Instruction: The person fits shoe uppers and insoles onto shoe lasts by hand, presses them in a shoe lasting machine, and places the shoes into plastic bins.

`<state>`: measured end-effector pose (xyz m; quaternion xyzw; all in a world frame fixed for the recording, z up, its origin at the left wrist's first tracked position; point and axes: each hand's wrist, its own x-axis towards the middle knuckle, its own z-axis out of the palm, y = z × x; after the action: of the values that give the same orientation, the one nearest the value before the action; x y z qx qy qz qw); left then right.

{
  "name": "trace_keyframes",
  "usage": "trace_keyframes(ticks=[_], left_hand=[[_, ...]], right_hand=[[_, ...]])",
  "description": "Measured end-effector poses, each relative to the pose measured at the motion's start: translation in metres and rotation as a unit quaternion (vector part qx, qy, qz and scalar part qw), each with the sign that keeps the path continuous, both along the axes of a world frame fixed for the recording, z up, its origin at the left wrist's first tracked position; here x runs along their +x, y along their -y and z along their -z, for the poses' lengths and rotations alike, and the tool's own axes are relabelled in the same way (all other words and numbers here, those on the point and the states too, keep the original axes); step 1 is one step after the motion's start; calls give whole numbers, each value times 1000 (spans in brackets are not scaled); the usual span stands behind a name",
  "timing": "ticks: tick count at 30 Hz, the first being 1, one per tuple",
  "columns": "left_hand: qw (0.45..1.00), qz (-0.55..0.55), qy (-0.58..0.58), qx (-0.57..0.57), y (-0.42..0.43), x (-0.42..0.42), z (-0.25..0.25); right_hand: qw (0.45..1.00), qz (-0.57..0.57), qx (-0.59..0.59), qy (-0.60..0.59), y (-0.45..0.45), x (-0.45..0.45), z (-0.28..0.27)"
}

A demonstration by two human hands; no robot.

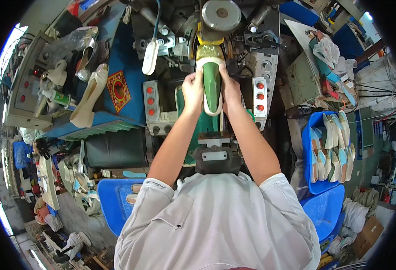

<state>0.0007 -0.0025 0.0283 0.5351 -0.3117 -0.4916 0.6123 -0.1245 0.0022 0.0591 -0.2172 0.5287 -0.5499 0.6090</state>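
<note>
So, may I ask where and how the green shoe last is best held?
Probably along both long sides, from the wearer's end, as the left hand and right hand hold it: the green shoe last is long and narrow, and its far end points at the machine.

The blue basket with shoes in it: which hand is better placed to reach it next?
The right hand, I would judge: the blue basket is on the right side, and the left hand would have to cross over. Both hands hold the green shoe last, so the right must let go.
</note>
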Motion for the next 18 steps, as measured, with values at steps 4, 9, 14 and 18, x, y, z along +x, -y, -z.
trace_keyframes(ticks=[4,9,14,18], left_hand=[[991,-55,116,31,-5,-5,7],[939,-98,293,-150,-10,-1,-2],[839,39,438,-322,7,9,-43],[833,91,449,-309,23,12,-44]], right_hand=[[974,38,-36,-218,10,7,42],[971,3,-56,-231,11,7,45],[966,18,-53,-251,2,15,25],[943,-10,-72,-324,7,0,21]])
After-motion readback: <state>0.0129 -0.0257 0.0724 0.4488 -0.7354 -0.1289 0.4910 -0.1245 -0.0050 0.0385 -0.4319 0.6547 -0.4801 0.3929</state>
